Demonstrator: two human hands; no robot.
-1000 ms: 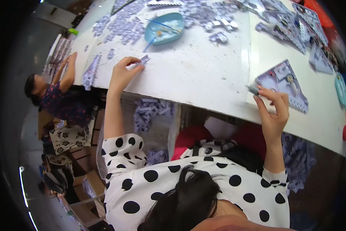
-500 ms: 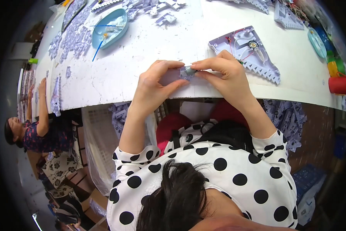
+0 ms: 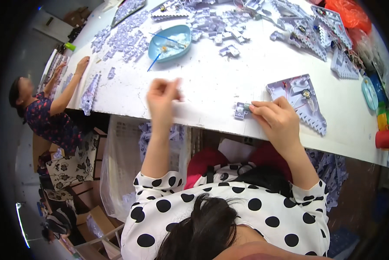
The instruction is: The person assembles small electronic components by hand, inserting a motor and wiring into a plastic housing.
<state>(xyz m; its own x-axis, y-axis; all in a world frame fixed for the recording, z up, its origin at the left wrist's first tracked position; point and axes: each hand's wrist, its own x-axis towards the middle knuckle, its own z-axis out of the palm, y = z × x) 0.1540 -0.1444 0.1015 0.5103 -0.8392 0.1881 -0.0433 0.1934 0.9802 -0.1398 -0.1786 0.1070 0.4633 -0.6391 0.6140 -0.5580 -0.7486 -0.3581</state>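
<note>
My right hand (image 3: 277,121) pinches a small lavender plastic housing (image 3: 239,111) near the table's front edge. A grey cylindrical part (image 3: 247,108) sits in it, next to my fingertips. My left hand (image 3: 162,97) is raised over the white table, apart from the housing. Its fingers look curled but are smeared by motion, so whether they hold anything is hidden. Just beyond my right hand lies a triangular lavender shell (image 3: 299,97) with a toothed edge, red wires and a round part inside. A light-blue dish (image 3: 186,34) with blue sticks and whitish stuff stands farther off, beyond my left hand.
Loose small lavender parts (image 3: 125,41) are heaped at the far left, with more toothed shells (image 3: 305,37) at the far right. A red cylinder (image 3: 384,139) stands at the right edge. On the left, another person (image 3: 51,106) reaches onto the table. A plastic-lined crate (image 3: 125,164) is below.
My left hand has let go of the housing and moved left, away from it. My right hand keeps hold of the housing. The view has shifted, so the table appears tilted.
</note>
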